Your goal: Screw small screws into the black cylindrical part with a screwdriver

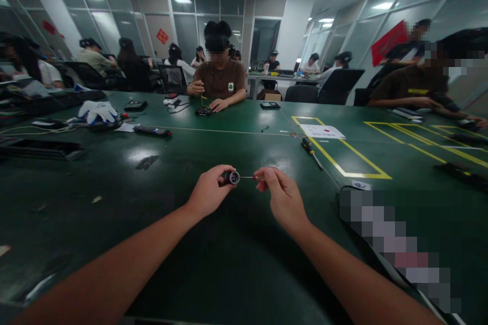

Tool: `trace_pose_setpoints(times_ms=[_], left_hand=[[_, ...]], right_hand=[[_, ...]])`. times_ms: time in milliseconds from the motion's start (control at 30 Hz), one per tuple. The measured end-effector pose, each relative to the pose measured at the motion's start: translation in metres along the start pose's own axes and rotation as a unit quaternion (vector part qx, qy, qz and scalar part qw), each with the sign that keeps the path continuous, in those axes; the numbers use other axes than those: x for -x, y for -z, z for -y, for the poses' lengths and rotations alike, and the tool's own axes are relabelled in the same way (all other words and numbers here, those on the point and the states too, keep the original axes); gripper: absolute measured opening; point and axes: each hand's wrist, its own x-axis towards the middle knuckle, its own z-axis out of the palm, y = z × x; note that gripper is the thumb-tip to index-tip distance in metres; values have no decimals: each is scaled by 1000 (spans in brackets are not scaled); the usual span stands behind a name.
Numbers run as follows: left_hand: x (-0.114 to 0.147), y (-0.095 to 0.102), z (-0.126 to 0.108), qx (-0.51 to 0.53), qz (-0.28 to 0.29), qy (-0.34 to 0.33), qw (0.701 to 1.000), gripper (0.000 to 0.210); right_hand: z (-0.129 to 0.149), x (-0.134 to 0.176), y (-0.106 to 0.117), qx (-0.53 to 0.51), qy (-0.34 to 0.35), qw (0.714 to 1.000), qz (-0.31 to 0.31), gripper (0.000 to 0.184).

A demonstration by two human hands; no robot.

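Observation:
My left hand [212,188] is closed around a small dark cylinder [234,177], whose round, silver-rimmed end faces me. Its finer inner parts are too small to make out. My right hand [277,190] pinches a thin metal rod with a red end [247,177], held level. The rod's tip points left and reaches close to the cylinder's rim; whether it touches cannot be seen. Both hands are above the green table [160,254], near its middle.
Beyond my right hand lies a yellow-black screwdriver [310,150], beside a yellow tape outline [360,175] and a paper sheet [322,131]. To the left are a dark tool [152,131], white gloves [98,111] and cables. A person [219,76] works across the table.

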Motion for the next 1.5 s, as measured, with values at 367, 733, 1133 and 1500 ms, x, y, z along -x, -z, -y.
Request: trace_pose_setpoints(times_ms=[367,733,1133,1500], left_hand=[[0,1,6,-28,-4,-34,999,35],[-2,2,2,-16,-22,-32,999,35],[0,1,-4,-5,-8,-8,1000,37],[0,2,-2,5,-3,0,1000,38]], right_hand=[[-12,-6,-1,-41,-58,996,-60,31],[-15,-18,5,-265,-140,947,-113,29],[-15,-8,2,-10,-31,997,-71,29],[-10,-7,2,9,-28,997,-65,27]])
